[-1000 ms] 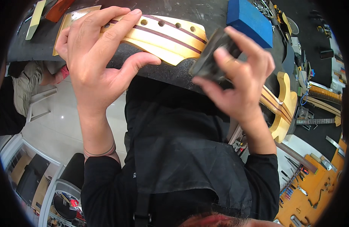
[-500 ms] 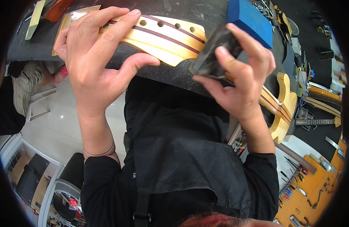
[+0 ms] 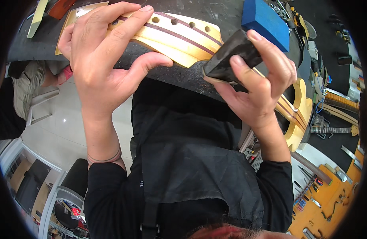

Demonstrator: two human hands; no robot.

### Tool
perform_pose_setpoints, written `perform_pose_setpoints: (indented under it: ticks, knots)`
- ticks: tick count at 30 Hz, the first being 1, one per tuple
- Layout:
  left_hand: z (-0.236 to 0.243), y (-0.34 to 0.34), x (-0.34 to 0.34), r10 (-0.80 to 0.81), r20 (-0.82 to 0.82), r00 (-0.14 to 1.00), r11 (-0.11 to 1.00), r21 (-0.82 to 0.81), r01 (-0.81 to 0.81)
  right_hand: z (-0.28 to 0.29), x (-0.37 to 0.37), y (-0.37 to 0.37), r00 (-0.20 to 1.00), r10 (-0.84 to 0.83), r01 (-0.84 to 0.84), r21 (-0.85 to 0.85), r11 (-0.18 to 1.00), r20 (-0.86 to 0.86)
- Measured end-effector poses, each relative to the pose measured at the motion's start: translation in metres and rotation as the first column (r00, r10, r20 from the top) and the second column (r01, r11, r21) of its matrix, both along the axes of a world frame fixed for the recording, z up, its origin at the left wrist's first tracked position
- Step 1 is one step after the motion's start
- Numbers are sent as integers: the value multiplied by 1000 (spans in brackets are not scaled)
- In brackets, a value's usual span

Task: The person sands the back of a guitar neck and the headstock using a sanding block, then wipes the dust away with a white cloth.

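A pale wooden guitar [image 3: 173, 47] with dark stripes and a row of holes in its headstock lies across the bench, its neck running right to the body [image 3: 295, 137]. My left hand [image 3: 96, 63] grips the headstock from its far left end, fingers over the top and thumb along the near edge. My right hand [image 3: 267, 85] holds a black sanding block [image 3: 231, 55], thumb on its upper face and fingers around its sides. The block is tilted over the neck just right of the headstock and hides that stretch. Whether its underside touches the wood cannot be seen.
A dark bench top [image 3: 167, 79] lies under the headstock. Beyond my right hand is a blue block [image 3: 267, 26]. Small tools and parts crowd the right, with another guitar neck [image 3: 330, 130] and an orange tool board [image 3: 330, 199]. Another person's leg [image 3: 26, 87] shows at the left.
The headstock and both hands have shifted slightly right. The sanding block, blurred before, now shows sharply and sits a little farther right and more tilted.
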State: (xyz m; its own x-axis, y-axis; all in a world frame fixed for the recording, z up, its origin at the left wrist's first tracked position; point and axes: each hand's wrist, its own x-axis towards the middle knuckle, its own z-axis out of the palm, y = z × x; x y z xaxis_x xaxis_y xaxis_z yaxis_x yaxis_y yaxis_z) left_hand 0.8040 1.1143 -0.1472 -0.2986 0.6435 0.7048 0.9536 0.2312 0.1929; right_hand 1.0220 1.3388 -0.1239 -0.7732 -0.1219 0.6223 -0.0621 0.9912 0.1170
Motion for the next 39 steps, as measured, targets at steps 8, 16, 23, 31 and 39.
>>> perform_pose_setpoints:
  ticks: [8,16,23,31,39]
  knots:
    - [2,-2,1,9,-7,1000,1000,-1,-9,-11,-3,-11,999,37,-39,-41,998,-33]
    - [2,1,0,-9,-10,1000,1000,-7,9,-6,0,-3,996,19,-19,-1,1000,-89]
    - [1,-1,2,19,10,1000,1000,-7,-19,6,7,5,996,-57,60,-34,998,71]
    - [0,-5,-1,26,30,999,998,-53,-24,27,11,23,985,-91,126,-256,959,143]
    - [3,-6,-1,27,44,999,998,-66,-24,20,5,7,972,-79,117,-163,980,221]
